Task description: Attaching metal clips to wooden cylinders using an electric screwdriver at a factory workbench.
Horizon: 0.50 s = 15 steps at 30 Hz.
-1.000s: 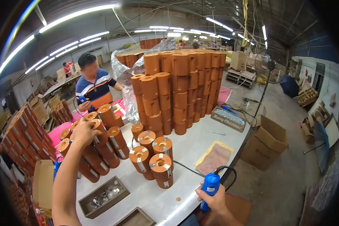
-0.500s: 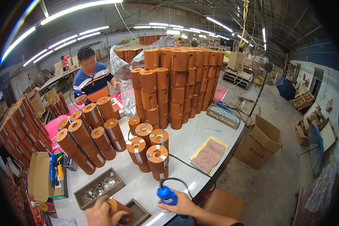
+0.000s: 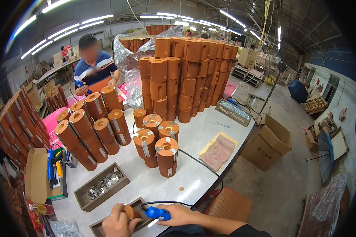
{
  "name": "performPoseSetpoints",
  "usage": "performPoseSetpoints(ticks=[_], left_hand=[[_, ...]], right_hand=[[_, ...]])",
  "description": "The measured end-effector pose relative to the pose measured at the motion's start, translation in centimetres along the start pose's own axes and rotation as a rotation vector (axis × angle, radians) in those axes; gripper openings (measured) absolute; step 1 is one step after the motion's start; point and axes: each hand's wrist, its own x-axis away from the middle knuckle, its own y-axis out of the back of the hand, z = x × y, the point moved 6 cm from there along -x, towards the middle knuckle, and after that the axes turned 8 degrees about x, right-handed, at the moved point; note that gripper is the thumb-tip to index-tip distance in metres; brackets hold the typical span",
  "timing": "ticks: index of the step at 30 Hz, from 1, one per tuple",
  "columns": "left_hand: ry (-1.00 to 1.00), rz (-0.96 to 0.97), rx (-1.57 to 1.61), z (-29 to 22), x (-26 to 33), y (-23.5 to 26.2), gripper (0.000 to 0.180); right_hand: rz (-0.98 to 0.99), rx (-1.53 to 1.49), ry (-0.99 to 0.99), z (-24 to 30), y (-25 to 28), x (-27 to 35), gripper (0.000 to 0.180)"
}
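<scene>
My left hand (image 3: 118, 222) grips a brown wooden cylinder (image 3: 128, 211) at the table's near edge, over a shallow open tray (image 3: 137, 201). In my right hand (image 3: 180, 215) is a blue corded handheld power tool (image 3: 158, 213), lying sideways and pointing left, close beside the cylinder. My fingers hide much of the cylinder, and the tool's working end is hard to make out. Just beyond, a second tray (image 3: 120, 187) holds small metal pieces (image 3: 106, 185). Several brown cylinders (image 3: 167, 158) with metal plates stand ahead, stacked in twos.
A tall cylinder stack (image 3: 186, 75) rises at the table's back. More plated cylinders (image 3: 82, 134) stand left. Across the table, a person (image 3: 95, 73) holds a similar blue tool. A carton of tools (image 3: 47, 173) sits left; a cardboard box (image 3: 267, 144) and stool (image 3: 229, 203) stand right.
My right hand has moved left and turned the blue tool from upright to sideways, nearer the cylinder. My view has shifted slightly. Across the table, the person's hand has come down beside the cylinders.
</scene>
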Motion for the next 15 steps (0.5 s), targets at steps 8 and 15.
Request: performPoseSetpoints(ticks=[8,15], left_hand=[[0.033,-0.058,0.099,2.0,1.3,-1.9,0.042],[0.428,-0.061,0.127,15.0,-4.7,-1.3,0.020]], right_hand=[[-0.119,0.043,-0.070,-1.9,-0.6,0.0,0.050],[-0.149,-0.140,-0.124,-0.3,-1.0,-0.8,0.043]])
